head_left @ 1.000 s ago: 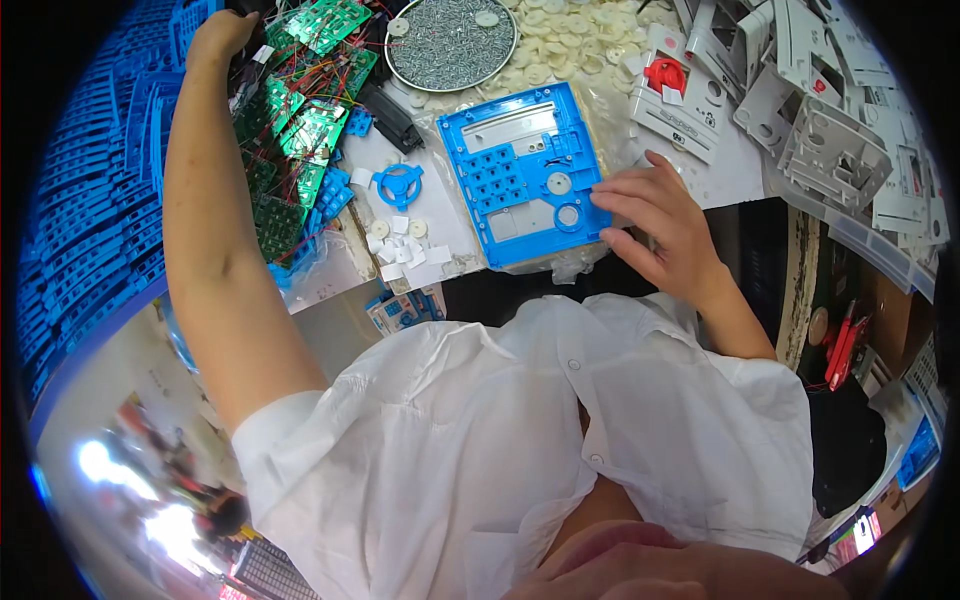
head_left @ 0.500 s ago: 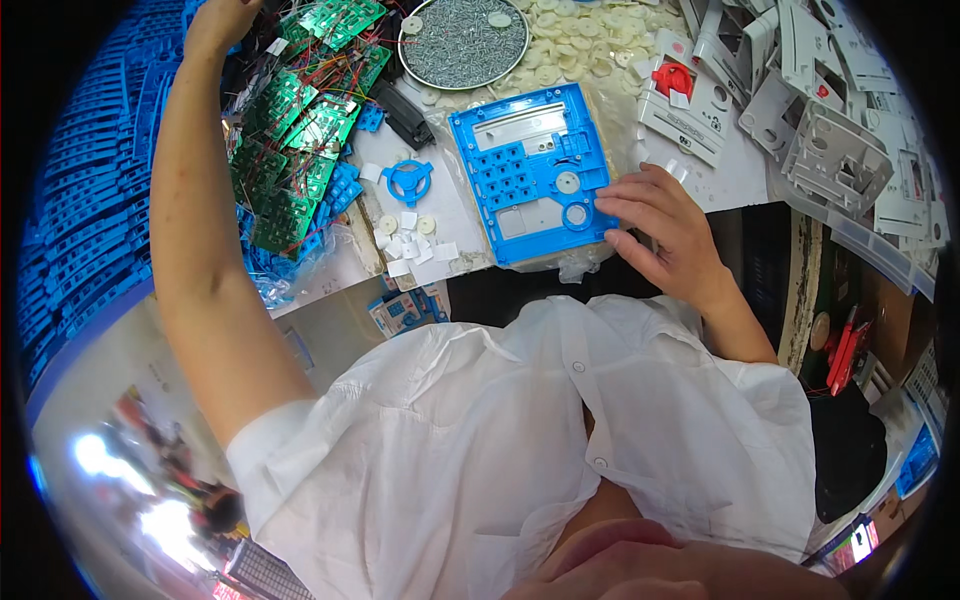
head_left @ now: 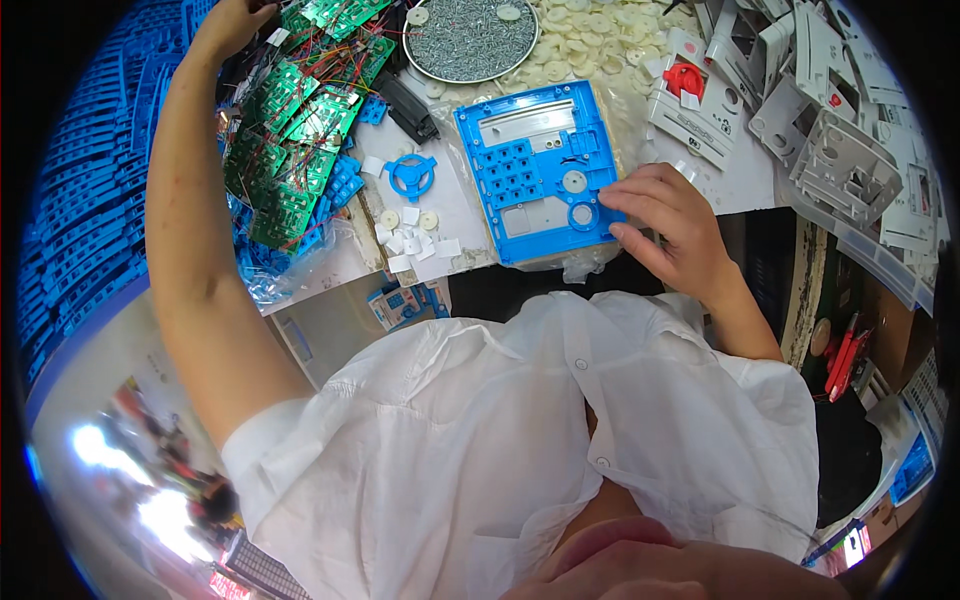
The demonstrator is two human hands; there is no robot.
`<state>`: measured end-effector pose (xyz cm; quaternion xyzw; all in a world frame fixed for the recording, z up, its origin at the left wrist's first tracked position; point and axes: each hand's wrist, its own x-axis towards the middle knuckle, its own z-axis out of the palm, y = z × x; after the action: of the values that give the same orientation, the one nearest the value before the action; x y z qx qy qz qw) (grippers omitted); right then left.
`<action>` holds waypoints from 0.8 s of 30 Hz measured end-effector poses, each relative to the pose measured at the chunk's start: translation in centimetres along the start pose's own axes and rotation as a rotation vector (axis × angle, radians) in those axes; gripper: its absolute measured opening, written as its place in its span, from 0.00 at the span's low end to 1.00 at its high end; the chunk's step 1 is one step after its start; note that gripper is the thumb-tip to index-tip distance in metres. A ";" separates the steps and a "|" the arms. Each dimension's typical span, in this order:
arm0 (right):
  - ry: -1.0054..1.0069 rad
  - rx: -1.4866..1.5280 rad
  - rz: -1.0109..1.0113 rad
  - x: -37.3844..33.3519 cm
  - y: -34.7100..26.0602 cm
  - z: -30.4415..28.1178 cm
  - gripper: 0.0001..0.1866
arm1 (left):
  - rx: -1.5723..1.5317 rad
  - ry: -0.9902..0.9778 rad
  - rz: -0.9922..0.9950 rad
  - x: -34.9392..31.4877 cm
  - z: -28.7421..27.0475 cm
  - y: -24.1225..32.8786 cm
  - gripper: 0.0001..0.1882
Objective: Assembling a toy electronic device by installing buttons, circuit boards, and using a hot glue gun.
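Observation:
A blue plastic housing panel with a keypad grid, a long window and round openings lies face-down or face-up, I cannot tell which, on a plastic-wrapped pad. My right hand grips its right edge, fingertips on the rim and thumb lower down. At the far left my left hand reaches to the top edge of the view, beside a heap of green circuit boards with red and black wires. Most of its fingers are cut off or turned away, so its grasp is hidden.
Left of the panel lie a blue three-lobed ring, white square pads and a black plastic part. Behind are a round tray of screws and pale discs. White casings crowd the right; stacked blue parts fill the left.
My left hand has shifted slightly, and its fingertips show a little more near the wires. My right hand stays at the panel's edge; the whole view has moved slightly.

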<state>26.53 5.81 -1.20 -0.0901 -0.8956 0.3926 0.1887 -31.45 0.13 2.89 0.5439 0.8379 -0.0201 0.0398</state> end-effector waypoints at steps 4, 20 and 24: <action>-0.006 0.009 0.006 -0.4 0.0 -0.2 0.15 | 0.138 0.337 0.051 -1.3 -0.9 -0.2 0.17; -0.023 0.029 -0.008 0.7 -0.6 -0.6 0.15 | -0.186 -0.164 -0.246 -2.7 -0.7 -4.1 0.25; -0.019 0.011 0.000 0.7 -0.7 -0.3 0.15 | -0.317 0.110 0.116 -4.6 -0.8 7.2 0.19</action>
<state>25.98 5.81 -0.28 -0.0854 -0.8952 0.3983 0.1809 -23.03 -1.03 4.18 0.5787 0.7987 0.1443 0.0801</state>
